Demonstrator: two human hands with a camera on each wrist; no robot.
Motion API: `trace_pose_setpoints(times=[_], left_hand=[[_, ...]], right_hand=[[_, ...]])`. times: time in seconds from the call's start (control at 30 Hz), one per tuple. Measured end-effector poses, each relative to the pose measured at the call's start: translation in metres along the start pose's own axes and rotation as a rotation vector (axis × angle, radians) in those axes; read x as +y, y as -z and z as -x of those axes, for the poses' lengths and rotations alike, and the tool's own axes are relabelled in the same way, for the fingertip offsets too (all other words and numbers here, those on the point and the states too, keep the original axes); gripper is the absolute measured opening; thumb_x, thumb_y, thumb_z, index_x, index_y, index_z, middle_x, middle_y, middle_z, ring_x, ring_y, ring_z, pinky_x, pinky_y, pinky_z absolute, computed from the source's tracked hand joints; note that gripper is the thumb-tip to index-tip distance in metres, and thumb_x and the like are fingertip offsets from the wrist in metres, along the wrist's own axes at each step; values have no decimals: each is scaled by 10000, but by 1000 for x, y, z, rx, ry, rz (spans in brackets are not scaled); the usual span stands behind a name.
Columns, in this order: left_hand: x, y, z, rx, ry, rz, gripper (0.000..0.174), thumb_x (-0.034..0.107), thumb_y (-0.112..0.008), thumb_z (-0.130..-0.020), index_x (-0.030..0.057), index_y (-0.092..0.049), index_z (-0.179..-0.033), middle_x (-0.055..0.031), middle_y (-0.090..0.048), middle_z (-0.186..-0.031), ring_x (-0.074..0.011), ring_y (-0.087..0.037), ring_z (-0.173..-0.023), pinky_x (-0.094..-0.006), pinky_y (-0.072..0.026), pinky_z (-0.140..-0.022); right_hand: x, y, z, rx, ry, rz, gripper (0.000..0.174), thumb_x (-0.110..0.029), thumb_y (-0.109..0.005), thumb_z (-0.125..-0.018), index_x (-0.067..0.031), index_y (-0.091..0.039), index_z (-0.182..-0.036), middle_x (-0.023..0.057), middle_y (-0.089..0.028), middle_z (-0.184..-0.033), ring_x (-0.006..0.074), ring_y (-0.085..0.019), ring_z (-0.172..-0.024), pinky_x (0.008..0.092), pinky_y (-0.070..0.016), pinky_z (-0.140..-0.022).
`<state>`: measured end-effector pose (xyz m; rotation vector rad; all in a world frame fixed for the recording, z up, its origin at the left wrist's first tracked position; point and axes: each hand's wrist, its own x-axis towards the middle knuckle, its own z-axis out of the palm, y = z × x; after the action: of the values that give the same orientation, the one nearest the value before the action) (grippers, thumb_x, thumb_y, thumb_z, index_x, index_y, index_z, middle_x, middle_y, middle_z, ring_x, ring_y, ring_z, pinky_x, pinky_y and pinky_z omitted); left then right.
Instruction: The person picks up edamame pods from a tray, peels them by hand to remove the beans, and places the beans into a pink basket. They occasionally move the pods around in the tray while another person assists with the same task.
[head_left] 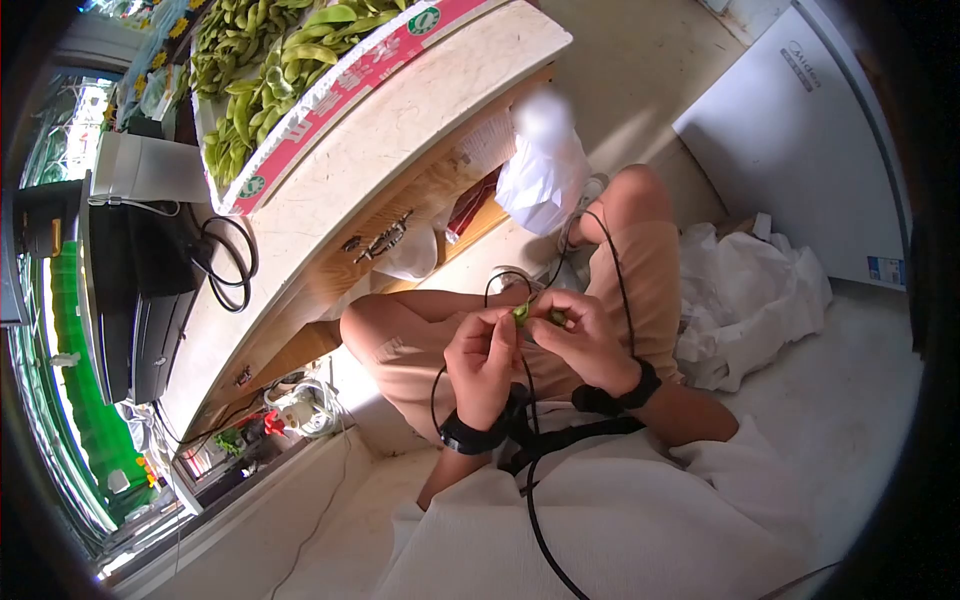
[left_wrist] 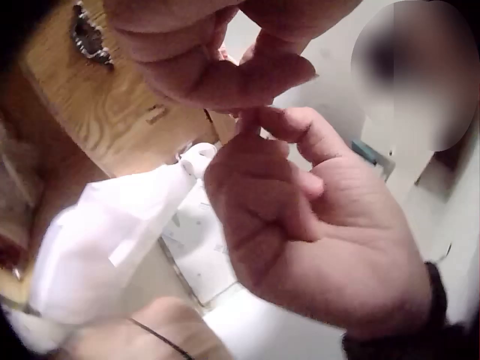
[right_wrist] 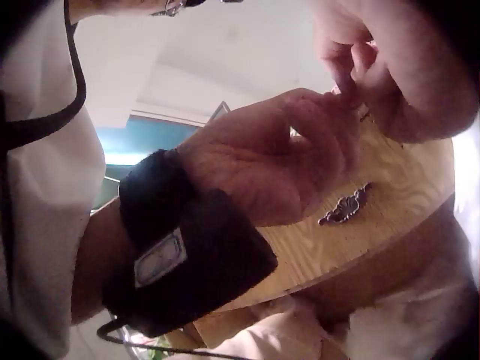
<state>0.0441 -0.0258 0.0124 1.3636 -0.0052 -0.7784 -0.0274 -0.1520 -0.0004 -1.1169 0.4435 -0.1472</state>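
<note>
Green pod (head_left: 521, 314), pinched btwn both hands (head_left: 484, 360) (head_left: 590, 345), curved bumpy pods (head_left: 258, 85) in wht box (head_left: 343, 90) w/ pink edge

Down from above peered the head camera; right in close, both wrist views shared left hand (head_left: 482, 362) and right hand (head_left: 592, 345)!

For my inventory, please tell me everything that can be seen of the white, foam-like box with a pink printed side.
This white, foam-like box is open-topped and filled with flat green pods. The pink band bears white characters and two round green emblems. It sits, partly outside the head view, on a pale countertop. The left hand and right hand do not touch it.
</note>
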Motion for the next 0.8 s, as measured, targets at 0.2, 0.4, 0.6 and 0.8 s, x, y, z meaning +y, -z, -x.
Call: trace_pose_setpoints(times=[0.2,0.4,0.6,0.8], left_hand=[[-6,5,-3,18,-358,-440,123,88,-585,-897,-15,-605,-963,-28,-603,-775,-50,-506,-585,-194,-411,-506],[9,8,5,-94,-150,-259,144,91,-579,-906,-12,-640,-987,-39,-622,-803,-44,-512,-590,-178,-416,-512],[2,1,7,-106,-101,-273,169,75,-578,-904,-9,-605,-1049,-38,-627,-775,-44,-530,-609,-174,-426,-529],[0,-1,5,-13,-341,-454,110,26,-587,-887,8,-546,-987,-51,-623,-775,-55,-538,-626,-176,-432,-557]], right_hand=[[-13,8,-9,-62,24,197,165,-143,-672,-843,-6,-593,-888,-22,-546,-788,16,-462,-705,175,-387,-604],[-16,13,-13,-192,-92,64,139,-129,-657,-847,-23,-568,-836,-42,-513,-754,2,-438,-670,172,-353,-556],[-6,15,-9,-173,-34,71,48,-84,-555,-881,-36,-559,-887,-64,-477,-712,-18,-398,-600,156,-299,-488],[-5,19,-6,-76,-210,-50,83,-85,-528,-899,-21,-567,-935,-49,-477,-689,-4,-397,-571,161,-291,-472]])
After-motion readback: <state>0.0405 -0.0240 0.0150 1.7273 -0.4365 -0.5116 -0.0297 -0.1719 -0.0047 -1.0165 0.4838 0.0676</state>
